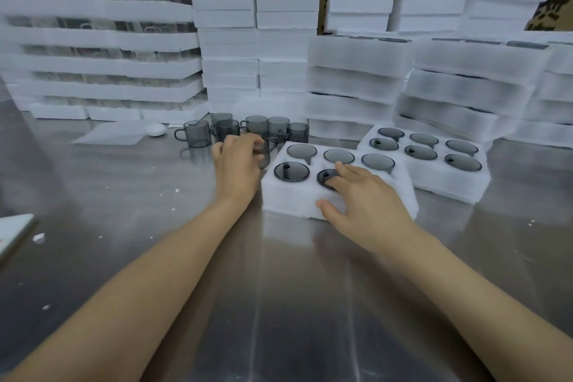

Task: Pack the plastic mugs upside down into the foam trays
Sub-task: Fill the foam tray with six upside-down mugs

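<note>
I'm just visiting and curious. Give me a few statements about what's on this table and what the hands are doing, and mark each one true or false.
1. The left hand grips a grey mug. True.
2. The loose mugs standing behind it are bright red. False: they are smoky grey and see-through.
3. The farther tray holds six mugs, bottoms up. True.
4. The right hand hangs in the air, touching nothing. False: it rests on the nearer tray, fingers on a packed mug.
5. The table is wooden. False: it is shiny metal.
</note>
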